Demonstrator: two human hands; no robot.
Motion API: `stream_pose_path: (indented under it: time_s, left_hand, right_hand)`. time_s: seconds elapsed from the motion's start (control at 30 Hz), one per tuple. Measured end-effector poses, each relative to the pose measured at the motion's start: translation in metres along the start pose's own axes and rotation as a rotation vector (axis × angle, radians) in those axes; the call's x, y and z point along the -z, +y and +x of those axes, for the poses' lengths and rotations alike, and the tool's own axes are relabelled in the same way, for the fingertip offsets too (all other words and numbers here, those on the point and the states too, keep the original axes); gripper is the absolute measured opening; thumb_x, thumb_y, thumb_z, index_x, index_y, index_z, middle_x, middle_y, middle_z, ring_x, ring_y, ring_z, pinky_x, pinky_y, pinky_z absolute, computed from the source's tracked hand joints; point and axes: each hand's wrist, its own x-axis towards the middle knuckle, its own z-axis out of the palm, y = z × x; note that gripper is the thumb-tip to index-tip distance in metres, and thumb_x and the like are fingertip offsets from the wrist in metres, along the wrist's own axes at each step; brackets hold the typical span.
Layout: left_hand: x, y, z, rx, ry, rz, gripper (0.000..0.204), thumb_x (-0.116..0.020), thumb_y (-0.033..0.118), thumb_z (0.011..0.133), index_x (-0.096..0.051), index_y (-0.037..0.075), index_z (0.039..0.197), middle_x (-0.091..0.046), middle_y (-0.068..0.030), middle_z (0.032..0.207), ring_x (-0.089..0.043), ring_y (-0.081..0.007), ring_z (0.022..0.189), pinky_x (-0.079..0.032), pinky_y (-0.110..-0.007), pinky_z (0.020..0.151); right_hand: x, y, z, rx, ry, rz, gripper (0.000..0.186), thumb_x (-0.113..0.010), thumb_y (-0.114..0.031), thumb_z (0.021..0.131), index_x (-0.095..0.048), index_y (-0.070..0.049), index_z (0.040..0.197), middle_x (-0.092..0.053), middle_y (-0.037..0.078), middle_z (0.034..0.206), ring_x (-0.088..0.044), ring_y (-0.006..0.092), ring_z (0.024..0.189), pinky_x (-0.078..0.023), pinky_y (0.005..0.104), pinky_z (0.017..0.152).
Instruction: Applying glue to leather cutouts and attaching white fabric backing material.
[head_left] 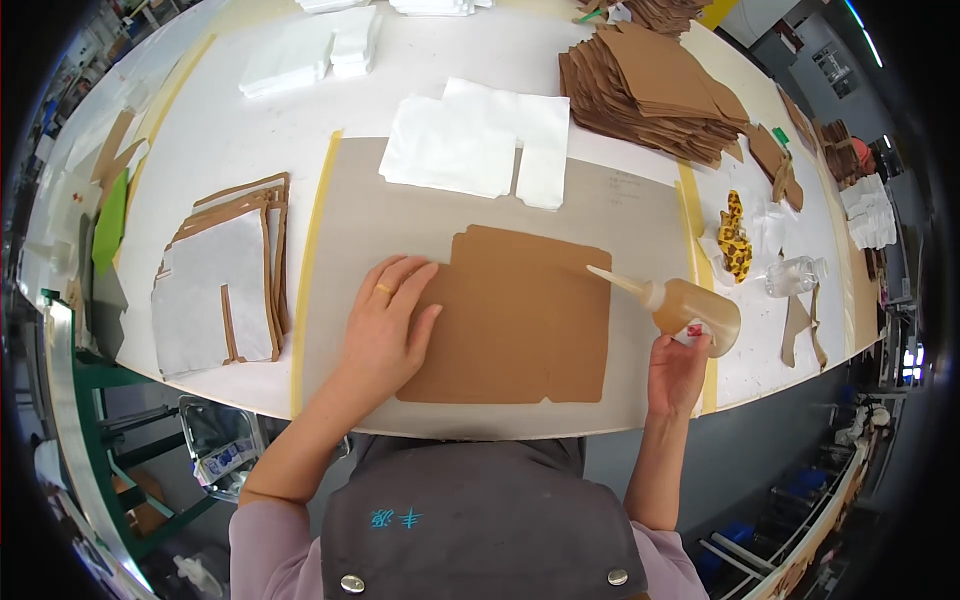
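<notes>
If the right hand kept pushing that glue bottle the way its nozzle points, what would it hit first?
The right hand aims the glue bottle up-left. Its tip hovers at the brown card sheet, so it would likely meet that sheet's right edge first, though its height is unclear.

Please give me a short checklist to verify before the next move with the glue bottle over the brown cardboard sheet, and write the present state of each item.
1. Brown cardboard sheet lies flat on the grey mat: ok.
2. Left hand presses the sheet's left edge, palm down: ok.
3. Right hand has the glue bottle in its grip from below: ok.
4. Bottle nozzle points at the sheet's upper right edge: ok; whether the tip touches it: cannot tell.
5. Glue already laid on the sheet: cannot tell, no line shows.
6. White sheets lie apart, beyond the cardboard's top edge: ok.
</notes>
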Motion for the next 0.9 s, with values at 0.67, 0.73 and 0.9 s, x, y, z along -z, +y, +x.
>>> stream_pose_path:
  time_s: [0.67,0.73,0.9]
  left_hand:
    - [-0.015,-0.019,0.043,0.176,-0.151,-0.039,0.016,-0.069,0.004,0.079,-0.057,0.003,0.089,-0.051,-0.0102,0.086,-0.052,-0.0269,0.083,-0.046,-0.038,0.072]
    - [-0.015,-0.02,0.042,0.153,-0.127,-0.048,0.016,-0.069,0.003,0.079,-0.057,0.003,0.089,-0.051,-0.0097,0.084,-0.053,-0.0266,0.082,-0.046,-0.038,0.072]
    - [-0.014,-0.018,0.041,0.247,-0.058,-0.169,0.018,-0.067,0.002,0.08,-0.061,0.004,0.097,-0.057,-0.009,0.095,-0.054,-0.0227,0.082,-0.045,-0.034,0.068]
  right_hand:
    - [0.011,0.007,-0.012,0.206,0.206,-0.364,0.056,-0.067,-0.03,0.089,-0.043,-0.004,0.133,-0.058,0.008,0.123,-0.06,0.0205,0.11,-0.053,0.0358,0.092]
    - [0.0,0.009,-0.015,0.185,0.248,-0.388,0.054,-0.065,-0.027,0.091,-0.041,-0.004,0.133,-0.057,0.008,0.124,-0.059,0.0205,0.11,-0.053,0.0365,0.093]
    - [-0.018,0.018,-0.019,0.222,0.331,-0.423,0.053,-0.064,-0.016,0.089,-0.039,-0.003,0.134,-0.054,0.01,0.122,-0.059,0.0205,0.107,-0.053,0.0397,0.09]
